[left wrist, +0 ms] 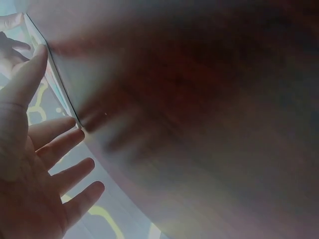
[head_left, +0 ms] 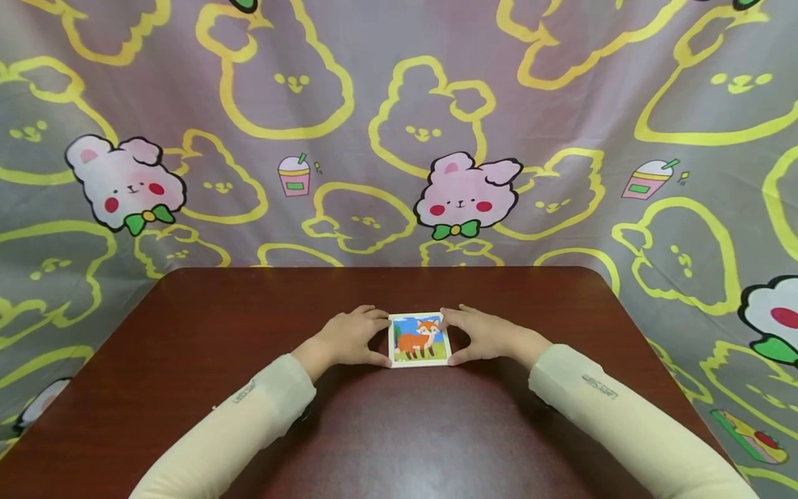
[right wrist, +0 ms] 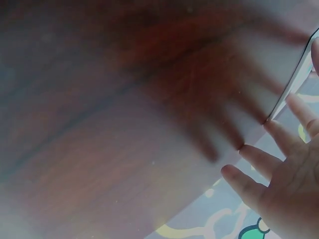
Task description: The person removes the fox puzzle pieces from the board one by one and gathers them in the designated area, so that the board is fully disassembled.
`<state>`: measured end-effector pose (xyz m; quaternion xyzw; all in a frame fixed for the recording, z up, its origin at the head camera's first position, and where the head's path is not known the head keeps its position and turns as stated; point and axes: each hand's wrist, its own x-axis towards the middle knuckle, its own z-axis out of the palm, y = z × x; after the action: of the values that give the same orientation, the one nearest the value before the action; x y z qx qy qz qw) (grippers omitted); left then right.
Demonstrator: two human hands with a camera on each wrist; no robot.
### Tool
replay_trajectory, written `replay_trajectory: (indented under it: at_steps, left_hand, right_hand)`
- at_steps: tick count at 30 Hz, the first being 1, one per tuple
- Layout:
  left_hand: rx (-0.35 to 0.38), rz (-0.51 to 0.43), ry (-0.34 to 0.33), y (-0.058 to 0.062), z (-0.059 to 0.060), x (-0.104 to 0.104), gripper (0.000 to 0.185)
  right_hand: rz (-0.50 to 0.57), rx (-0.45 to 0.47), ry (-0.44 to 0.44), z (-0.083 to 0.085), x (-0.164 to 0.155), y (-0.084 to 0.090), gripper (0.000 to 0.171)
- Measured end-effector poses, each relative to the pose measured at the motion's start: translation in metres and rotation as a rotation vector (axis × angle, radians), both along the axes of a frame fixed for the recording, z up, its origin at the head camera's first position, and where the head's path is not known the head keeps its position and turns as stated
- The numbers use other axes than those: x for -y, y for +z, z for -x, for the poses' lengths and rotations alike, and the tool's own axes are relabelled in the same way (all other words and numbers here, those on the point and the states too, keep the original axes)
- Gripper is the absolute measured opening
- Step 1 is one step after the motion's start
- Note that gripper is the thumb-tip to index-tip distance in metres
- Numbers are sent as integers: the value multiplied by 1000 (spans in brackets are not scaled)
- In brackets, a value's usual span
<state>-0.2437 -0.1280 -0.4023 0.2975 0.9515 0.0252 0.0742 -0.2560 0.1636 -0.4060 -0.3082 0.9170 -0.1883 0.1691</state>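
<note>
Two sleeves [head_left: 243,416] are coming in from the near edge, cream-coloured, lying over the dark red table [head_left: 206,326]. Past them, my left hand [head_left: 349,339] is pinching the left side of the fox picture [head_left: 419,339], thumb at its near corner and fingertips at its far corner. My right hand [head_left: 483,336] is mirroring that on the right side, thumb low, fingers up top. Both hands are grasping the picture by its edges, not lying flat on it.

The picture is sitting on the table near the middle, face up, between my two hands: an orange fox on grass under blue sky, inside a white border.

Both wrist views are looking up from close in and are blurred. The left wrist view is showing my fingers [left wrist: 60,144] spread against a pale edge; the right wrist view is showing fingertips [right wrist: 249,169] along a similar edge. Neither is showing the grip more clearly than the head view.

Beyond the table, a grey cloth [head_left: 561,104] is hanging as a backdrop, printed with yellow rabbit outlines, pink rabbits [head_left: 464,194] with green bows, and small drink cups [head_left: 294,174].

Risk, as I judge it: I am holding by corners only, so uneven pressure could make the picture twist or skid on the glossy top. Whether it is one piece or several I cannot tell; if several, squeezing inward could buckle it.
</note>
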Motion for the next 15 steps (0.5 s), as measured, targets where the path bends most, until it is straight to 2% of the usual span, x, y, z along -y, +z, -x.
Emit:
replay_trajectory:
  at_steps: [7,15]
  left_hand:
    - [9,-12,-19,0,-7,-2,83]
    - [-7,-3,-27,-2,-19,-2,83]
  right_hand:
    - [-10,-47,27,-8,-3,-2,60]
    - [8,-52,33,-17,-6,-6,59]
